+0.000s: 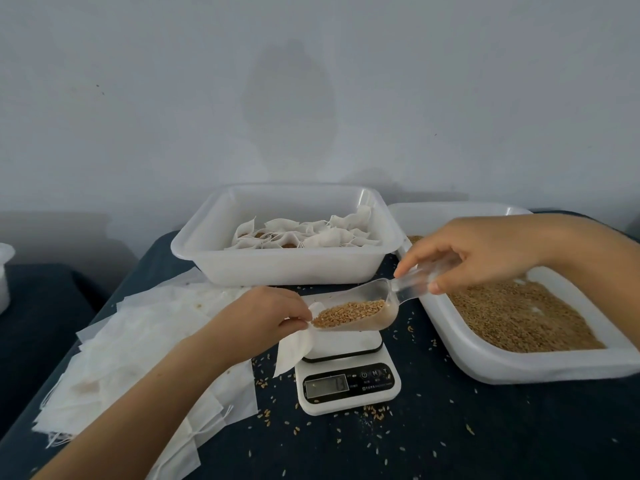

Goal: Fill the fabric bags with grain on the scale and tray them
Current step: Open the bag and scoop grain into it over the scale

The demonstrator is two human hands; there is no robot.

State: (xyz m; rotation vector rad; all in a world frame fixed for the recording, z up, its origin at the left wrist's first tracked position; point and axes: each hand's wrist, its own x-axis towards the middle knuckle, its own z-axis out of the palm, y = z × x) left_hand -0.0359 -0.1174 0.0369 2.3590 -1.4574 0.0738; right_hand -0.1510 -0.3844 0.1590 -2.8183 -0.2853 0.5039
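Note:
My left hand (266, 315) pinches the mouth of a white fabric bag (294, 348) that hangs over the left edge of the white scale (346, 379). My right hand (478, 251) grips the handle of a clear plastic scoop (367, 311) loaded with brown grain, its tip touching the bag's mouth. The scale's display is lit. At the back, a white tray (287, 268) holds several filled bags. On the right, a second white tray (519, 365) holds loose grain.
A pile of flat empty fabric bags (138, 358) covers the dark cloth on the left. Spilled grains (374, 412) lie scattered around the scale and the front of the table. A white container (5, 271) shows at the far left edge. A wall rises behind the trays.

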